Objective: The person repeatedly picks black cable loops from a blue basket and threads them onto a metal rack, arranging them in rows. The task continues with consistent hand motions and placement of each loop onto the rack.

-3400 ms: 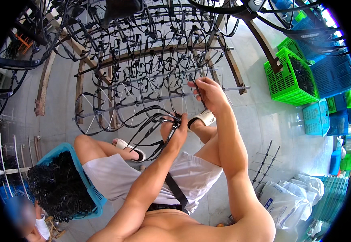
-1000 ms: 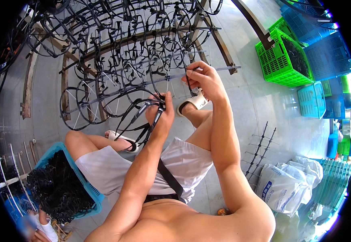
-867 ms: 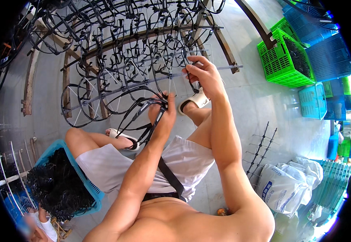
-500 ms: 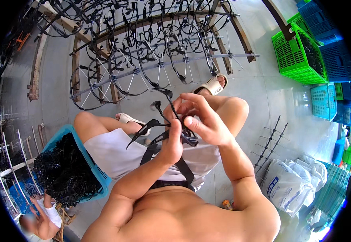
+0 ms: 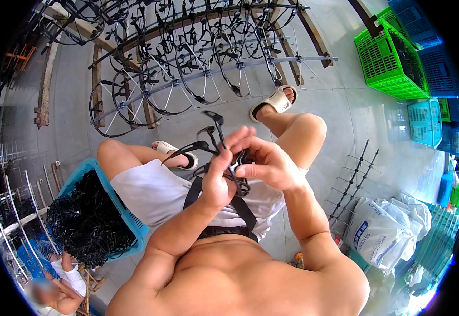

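Before my lap I hold several thin, curved black plastic pieces with flared ends. They fan out up and to the left from between my hands. My left hand is closed round them, its thumb side up. My right hand closes on their lower right end, thumb and fingers pinching the glossy parts there. Fingers hide where the pieces meet, so I cannot tell if they are joined. Beyond my knees stands a rack with a metal rod, on which many similar black loops hang from thin spokes.
A blue basket heaped with black plastic pieces stands by my left knee. At right are green crates, a light-blue basket, spiked black rods and white sacks. Another person sits at lower left.
The pieces have shifted slightly left and tilted in my hands. My right hand has come lower, its fingers curled closer over their lower end. My view has shifted slightly.
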A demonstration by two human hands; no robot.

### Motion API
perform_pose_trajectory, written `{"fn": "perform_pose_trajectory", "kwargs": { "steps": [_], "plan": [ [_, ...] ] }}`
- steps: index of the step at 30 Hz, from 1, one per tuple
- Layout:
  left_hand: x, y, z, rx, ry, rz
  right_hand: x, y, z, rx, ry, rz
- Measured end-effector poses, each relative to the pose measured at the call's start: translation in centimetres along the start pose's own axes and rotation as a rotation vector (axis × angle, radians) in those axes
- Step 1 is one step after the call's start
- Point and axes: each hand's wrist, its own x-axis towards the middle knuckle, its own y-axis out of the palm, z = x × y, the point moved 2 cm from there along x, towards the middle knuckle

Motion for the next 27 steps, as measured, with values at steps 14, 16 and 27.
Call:
{"fn": "perform_pose_trajectory", "kwargs": {
  "steps": [14,16,27],
  "plan": [
    [-0.4,-0.1,0.0,-0.517,-0.286,0.104,-1.2,-2.7,-0.1,-0.076,0.005,0.110],
    [-0.1,-0.6,0.3,-0.419,-0.242,0.068,-1.2,-2.5,-0.5,0.066,0.041,-0.044],
    [0.4,-1.4,0.6,-0.409,0.024,-0.093,-1.2,-1.8,-1.1,0.689,-0.271,-0.307]
  ]
}}
